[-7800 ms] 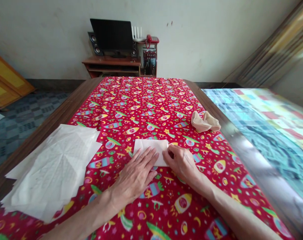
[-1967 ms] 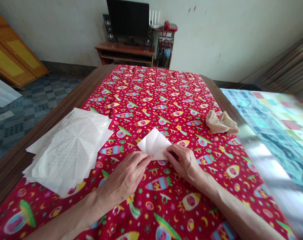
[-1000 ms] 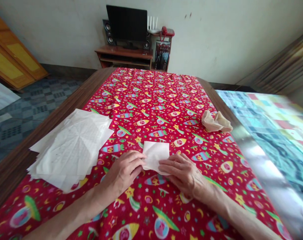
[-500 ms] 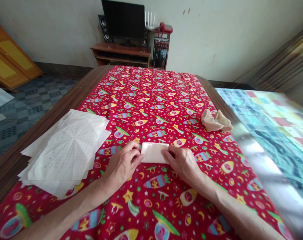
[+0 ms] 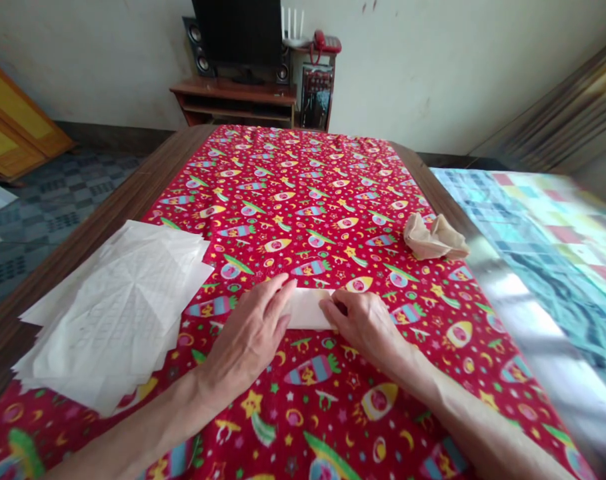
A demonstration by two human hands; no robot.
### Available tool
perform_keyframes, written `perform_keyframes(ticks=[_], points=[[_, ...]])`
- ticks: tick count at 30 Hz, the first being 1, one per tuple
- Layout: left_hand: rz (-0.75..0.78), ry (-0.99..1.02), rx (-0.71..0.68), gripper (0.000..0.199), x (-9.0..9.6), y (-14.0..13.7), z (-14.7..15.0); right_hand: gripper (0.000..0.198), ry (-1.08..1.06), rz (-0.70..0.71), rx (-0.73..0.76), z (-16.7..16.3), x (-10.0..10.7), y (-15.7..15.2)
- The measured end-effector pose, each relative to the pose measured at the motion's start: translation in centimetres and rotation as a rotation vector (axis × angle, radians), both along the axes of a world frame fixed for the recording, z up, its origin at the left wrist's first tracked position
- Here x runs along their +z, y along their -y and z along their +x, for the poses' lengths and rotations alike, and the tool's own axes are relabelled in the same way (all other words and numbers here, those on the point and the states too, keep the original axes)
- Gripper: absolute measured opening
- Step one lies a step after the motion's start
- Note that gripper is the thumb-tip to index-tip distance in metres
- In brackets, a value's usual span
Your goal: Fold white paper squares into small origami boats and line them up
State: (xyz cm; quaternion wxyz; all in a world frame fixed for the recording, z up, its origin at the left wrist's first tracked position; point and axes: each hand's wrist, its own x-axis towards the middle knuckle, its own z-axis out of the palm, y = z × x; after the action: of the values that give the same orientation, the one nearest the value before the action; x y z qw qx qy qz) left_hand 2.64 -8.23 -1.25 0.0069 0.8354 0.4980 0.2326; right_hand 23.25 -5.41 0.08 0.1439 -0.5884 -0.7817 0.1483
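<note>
A small folded strip of white paper [image 5: 309, 309] lies flat on the red patterned cloth in front of me. My left hand [image 5: 263, 317] rests over its left end, fingers stretched out and thumb slightly apart, covering that edge. At the opposite end, my right hand [image 5: 360, 317] has its fingers curled, with thumb and forefinger gripping the paper's right edge. The curled fingertips are partly hidden. To the left sits a loose stack of creased white paper sheets [image 5: 117, 313]. A folded cream-coloured paper shape [image 5: 435, 237] stands to the right.
The red cloth [image 5: 303, 200] covers a brown wooden table [image 5: 147, 177]. Behind it a desk [image 5: 237, 93] holds a monitor [image 5: 237, 33], speakers and a red telephone [image 5: 327, 44]. A surface with a checked, blue-green cover [image 5: 523, 213] lies right of the table.
My left hand has opened from a pinch at the paper's left edge and moved over that end, fingers extended. My right hand keeps its grip. The view has shifted slightly.
</note>
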Motion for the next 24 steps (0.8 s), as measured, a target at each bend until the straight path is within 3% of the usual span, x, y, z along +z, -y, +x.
perform_keyframes(ticks=[5,20,24], points=[[-0.037,-0.159,-0.233,0.043,0.0,1.4,0.7,0.033,0.007,-0.001,0.004,0.0,-0.1,-0.1],[-0.134,-0.198,-0.255,0.042,0.2,1.9,0.7,0.032,0.061,0.009,0.027,0.0,-0.1,-0.2],[-0.144,-0.190,-0.237,0.041,0.2,1.8,0.8,0.020,0.122,0.089,0.014,0.2,0.0,0.1]])
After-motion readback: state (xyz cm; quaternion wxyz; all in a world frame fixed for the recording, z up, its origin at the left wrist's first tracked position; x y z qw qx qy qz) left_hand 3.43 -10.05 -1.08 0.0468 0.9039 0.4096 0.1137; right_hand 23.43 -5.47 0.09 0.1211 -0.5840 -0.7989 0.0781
